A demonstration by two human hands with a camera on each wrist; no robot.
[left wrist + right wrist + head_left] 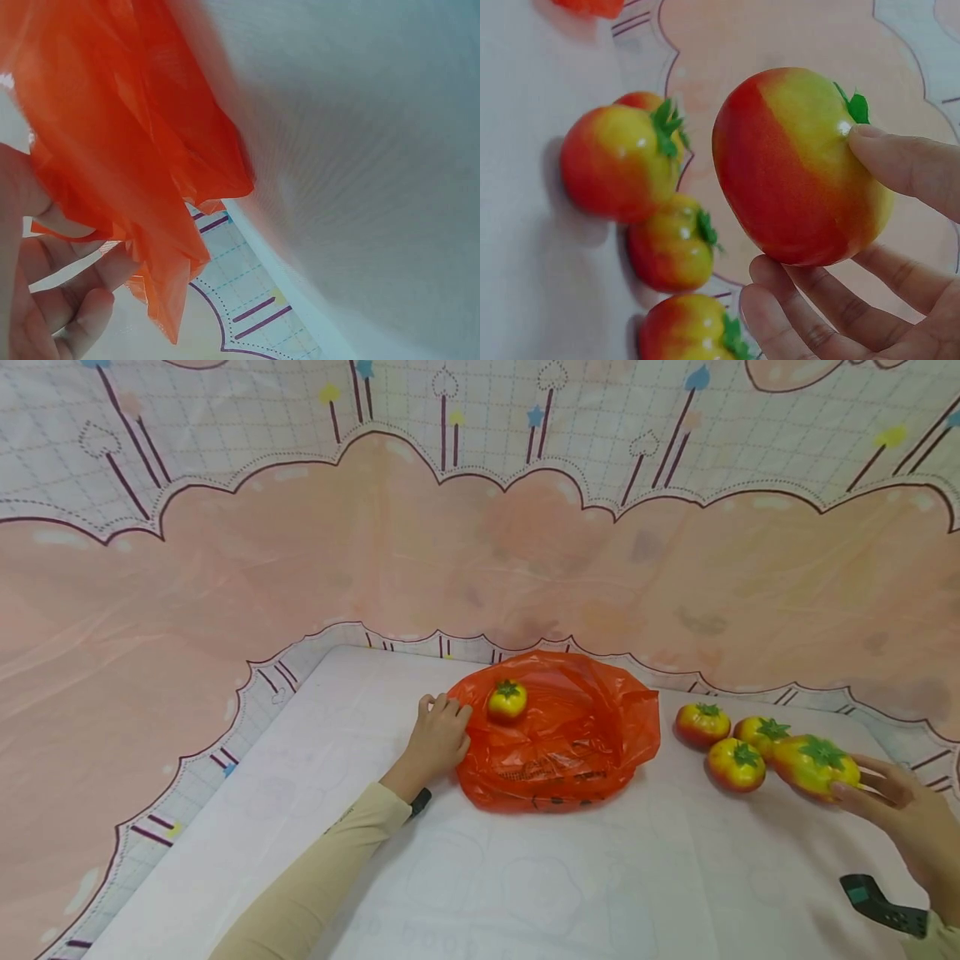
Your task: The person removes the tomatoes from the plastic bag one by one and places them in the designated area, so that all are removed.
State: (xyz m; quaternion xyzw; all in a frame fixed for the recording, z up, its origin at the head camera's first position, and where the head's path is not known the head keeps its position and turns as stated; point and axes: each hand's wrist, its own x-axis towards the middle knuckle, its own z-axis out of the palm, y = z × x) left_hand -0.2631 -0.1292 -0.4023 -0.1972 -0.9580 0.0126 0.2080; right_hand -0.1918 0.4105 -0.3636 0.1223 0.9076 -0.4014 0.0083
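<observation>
An orange-red plastic bag (pixel 555 760) lies spread on the table with its mouth gaping, and one red-and-yellow tomato (pixel 507 702) sits within its left part. The left hand (pixel 442 731) pinches the bag's left edge; the left wrist view shows the thin plastic (pixel 112 135) between thumb and fingers. Over at the right, the right hand (pixel 903 806) holds a larger tomato (pixel 795 172) between thumb and fingertips, its green leafy top showing beside the thumb. Close to it are several other tomatoes (pixel 737 766), clustered to the right of the bag.
A white-covered table (pixel 600 877) carries everything. Behind it hangs a patterned cloth (pixel 465 552) with pink cloud shapes, which runs down along the table's left and back edges. Dark bands (pixel 883 906) are on both wrists.
</observation>
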